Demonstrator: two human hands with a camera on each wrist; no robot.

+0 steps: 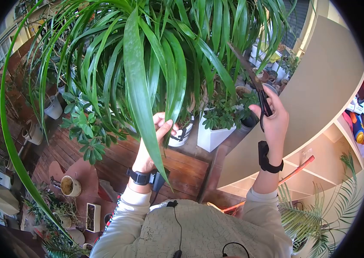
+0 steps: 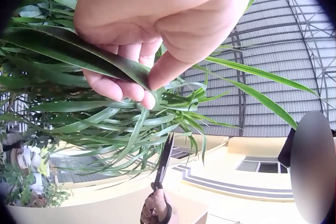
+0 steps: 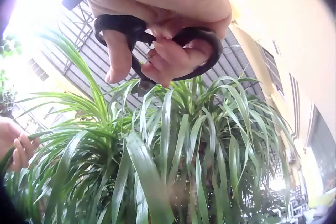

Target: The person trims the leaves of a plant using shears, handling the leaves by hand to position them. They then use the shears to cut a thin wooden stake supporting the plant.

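Note:
A large plant with long, strap-like green leaves (image 1: 104, 56) fills the upper part of the head view. My left hand (image 1: 161, 131) pinches one of its leaves (image 2: 113, 64) near the lower end, between thumb and fingers. A broad leaf (image 1: 136, 77) hangs in front of that wrist and hides part of the hand. My right hand (image 1: 275, 122) holds black-handled scissors (image 1: 250, 71) by the finger loops (image 3: 215, 50), thumb through one and fingers through the other. Their blades point up and left beside the right-hand leaves, apart from the pinched leaf.
Below the leaves stand a white angular planter (image 1: 212, 135) and a striped pot (image 1: 181, 136). A curved beige panel (image 1: 319, 81) with shelves rises on the right. Potted plants and a white pot (image 1: 70, 186) are at lower left, a feathery palm (image 1: 315, 219) at lower right.

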